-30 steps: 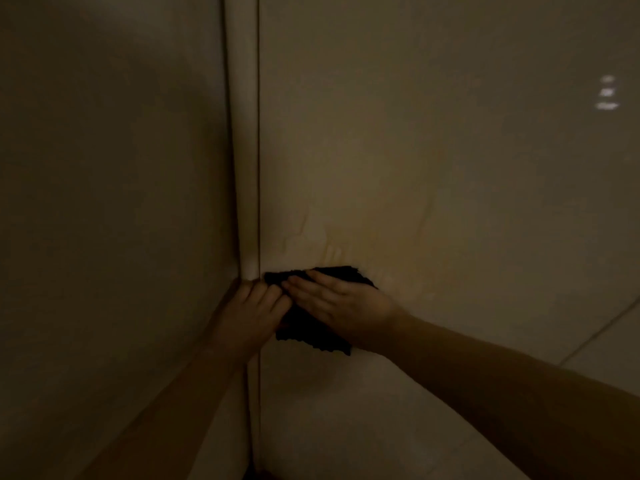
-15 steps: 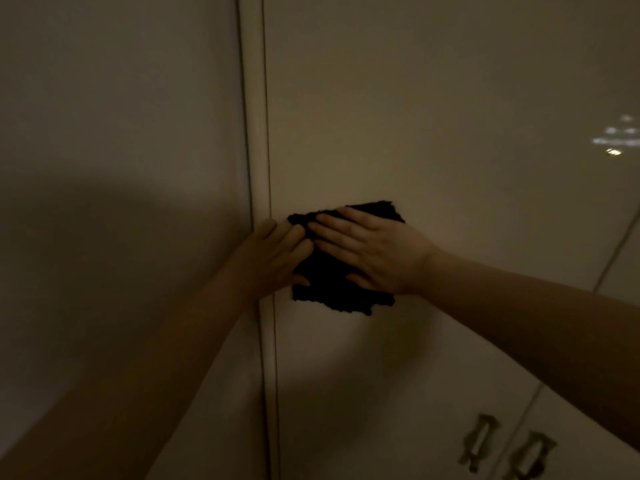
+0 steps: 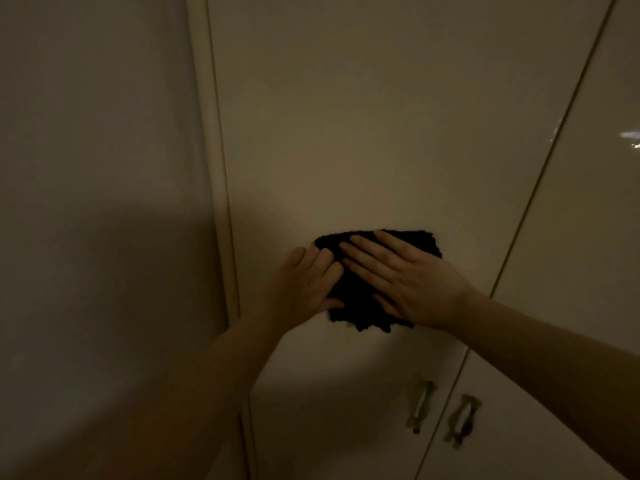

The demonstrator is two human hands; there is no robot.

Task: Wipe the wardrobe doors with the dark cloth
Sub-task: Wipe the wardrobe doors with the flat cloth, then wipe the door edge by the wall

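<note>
Dim light, warm cast. Landmark for all positions: the dark cloth (image 3: 360, 299).

Dark cloth: lies flat against the pale wardrobe door (image 3: 363, 133), pinned there by both hands. Edges ragged; its upper right corner and lower edge show clear of the hands.

Right hand (image 3: 408, 282): spread open, palm down on the cloth's right half, fingers (image 3: 363, 251) extended and pointing up-left across the fabric. Not gripping; pressing flat. Forearm runs off to the lower right of the cloth.

Left hand (image 3: 304, 289): flat as well, resting over the cloth's left edge, fingertips on the fabric and just beside the right hand's fingers, thumb lying along the cloth's lower left. Released posture, nothing clenched. Forearm runs down and left of the cloth.

Left of the cloth: a vertical frame strip (image 3: 221, 202) at the door's edge, then a plain shadowed side panel (image 3: 97, 202). The cloth is apart from the strip.

Right of the cloth: a thin seam, then a second door (image 3: 588, 220) with a small bright reflection on its gloss, well up and right of the cloth.

Below and right of the cloth: two metal handles, one (image 3: 419, 407) on the wiped door, one (image 3: 462, 420) on the neighbouring door, either side of the seam. Detail of the handles blurred.
</note>
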